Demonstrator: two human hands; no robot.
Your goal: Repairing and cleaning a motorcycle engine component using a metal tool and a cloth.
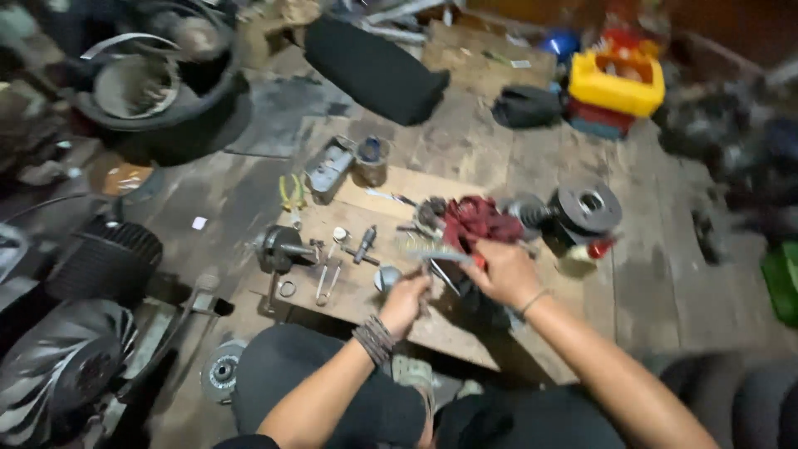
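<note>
Gripping a small metal part (389, 278) near the front edge of the wooden board (432, 333), left hand (405, 301) closed around it; right hand (505, 270) just beside, closed on a slim metal tool (445, 257). Red rag (478, 220) just beyond. Pliers (292, 194) near the board's left corner, yellow box (616, 81) well apart at the back.

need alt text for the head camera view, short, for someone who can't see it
Seen from above, a person's left hand and right hand work on small metal parts over a wooden board on a plank floor. A red rag, pliers, a round metal part and a yellow tray lie around.
</note>
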